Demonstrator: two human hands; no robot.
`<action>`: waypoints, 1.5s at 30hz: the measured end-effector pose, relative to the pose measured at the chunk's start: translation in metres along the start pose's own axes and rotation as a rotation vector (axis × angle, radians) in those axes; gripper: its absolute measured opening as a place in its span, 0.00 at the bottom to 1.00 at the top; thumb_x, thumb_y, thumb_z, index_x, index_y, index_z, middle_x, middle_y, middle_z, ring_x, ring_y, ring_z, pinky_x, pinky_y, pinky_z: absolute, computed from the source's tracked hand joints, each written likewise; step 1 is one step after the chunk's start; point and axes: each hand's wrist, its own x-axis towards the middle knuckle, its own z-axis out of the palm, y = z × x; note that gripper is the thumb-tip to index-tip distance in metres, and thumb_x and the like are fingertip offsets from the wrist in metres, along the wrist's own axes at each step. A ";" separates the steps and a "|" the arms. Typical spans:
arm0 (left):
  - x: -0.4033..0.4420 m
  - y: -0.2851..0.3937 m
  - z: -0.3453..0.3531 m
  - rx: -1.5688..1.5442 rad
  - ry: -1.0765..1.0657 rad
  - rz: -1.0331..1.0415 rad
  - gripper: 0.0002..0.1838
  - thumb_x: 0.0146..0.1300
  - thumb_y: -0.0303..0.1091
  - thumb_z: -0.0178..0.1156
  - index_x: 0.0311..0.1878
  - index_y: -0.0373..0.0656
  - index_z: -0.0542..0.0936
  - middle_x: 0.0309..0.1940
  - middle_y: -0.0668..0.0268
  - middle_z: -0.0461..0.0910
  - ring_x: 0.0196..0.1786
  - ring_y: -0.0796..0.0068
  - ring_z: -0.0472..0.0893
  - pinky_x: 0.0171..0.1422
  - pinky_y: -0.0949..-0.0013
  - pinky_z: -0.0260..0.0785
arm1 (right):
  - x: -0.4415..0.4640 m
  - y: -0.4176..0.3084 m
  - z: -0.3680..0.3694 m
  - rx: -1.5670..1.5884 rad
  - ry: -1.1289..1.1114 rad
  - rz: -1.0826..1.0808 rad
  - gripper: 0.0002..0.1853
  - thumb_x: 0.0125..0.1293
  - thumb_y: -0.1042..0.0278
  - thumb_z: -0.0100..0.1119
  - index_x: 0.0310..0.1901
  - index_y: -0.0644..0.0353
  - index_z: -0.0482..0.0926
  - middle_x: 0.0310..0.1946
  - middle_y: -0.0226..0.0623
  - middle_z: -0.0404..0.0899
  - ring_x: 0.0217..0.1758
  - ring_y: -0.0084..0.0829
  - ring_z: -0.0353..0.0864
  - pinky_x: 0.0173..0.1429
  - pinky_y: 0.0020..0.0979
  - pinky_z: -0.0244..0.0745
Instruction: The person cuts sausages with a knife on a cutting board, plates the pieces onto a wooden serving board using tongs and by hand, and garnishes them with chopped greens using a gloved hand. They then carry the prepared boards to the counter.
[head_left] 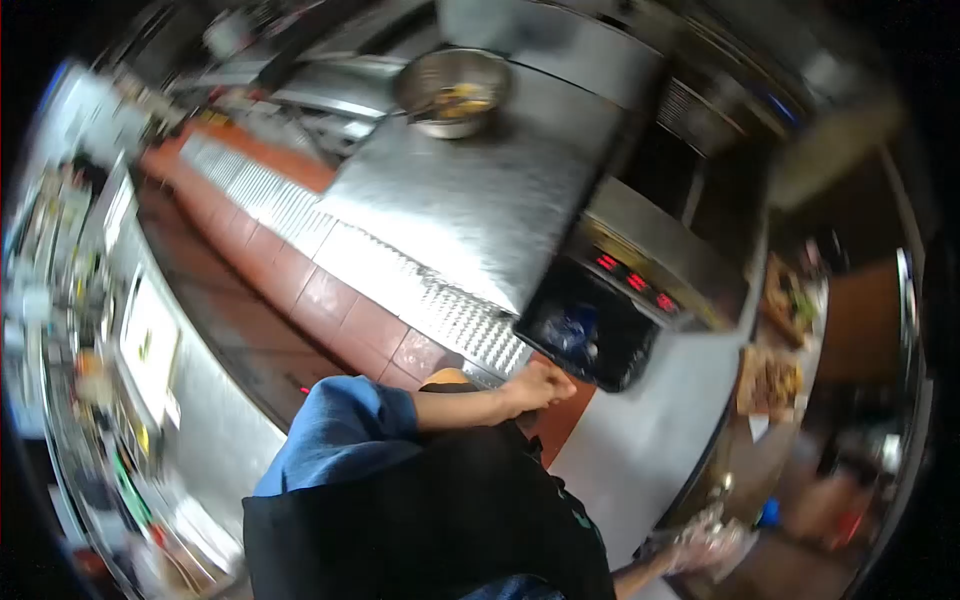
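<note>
My left hand is bare and held in front of my black apron, below a blue sleeve. Its fingers are curled in, and no object shows in them. Just beyond it is a black bin or tray lined with plastic, with something blue inside. At the lower right is my right hand, with clear, crumpled plastic over it, apparently a glove. Motion smears its fingers, so whether it grips anything is hidden. It is nearest to the counter edge on the right.
A metal bowl with yellow food stands on the steel table ahead. A unit with red digital displays is right of it. Food sits on boards or paper along the right counter. Red floor tiles lie below, a prep counter at left.
</note>
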 end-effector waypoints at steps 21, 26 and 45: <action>-0.245 -0.154 -0.444 -1.063 1.084 0.409 0.23 0.67 0.51 0.51 0.38 0.38 0.83 0.31 0.66 0.81 0.33 0.76 0.77 0.36 0.70 0.71 | 0.000 -0.673 -0.181 1.028 -0.653 -1.030 0.24 0.68 0.57 0.52 0.56 0.69 0.72 0.56 0.47 0.73 0.61 0.40 0.70 0.67 0.37 0.61; -0.348 -0.225 -0.515 -1.146 1.909 0.414 0.13 0.61 0.41 0.61 0.36 0.40 0.81 0.28 0.70 0.80 0.29 0.84 0.76 0.31 0.79 0.68 | -0.075 -0.882 -0.211 1.380 -1.032 -1.347 0.24 0.69 0.64 0.48 0.64 0.65 0.65 0.63 0.50 0.65 0.65 0.38 0.66 0.69 0.37 0.62; -0.527 -0.369 -0.762 -0.505 2.620 -0.722 0.14 0.44 0.32 0.66 0.39 0.47 0.82 0.27 0.60 0.80 0.39 0.62 0.76 0.44 0.59 0.64 | -0.791 -1.140 -0.599 1.540 0.945 -3.063 0.26 0.56 0.71 0.54 0.60 0.57 0.69 0.50 0.43 0.73 0.54 0.42 0.72 0.57 0.43 0.66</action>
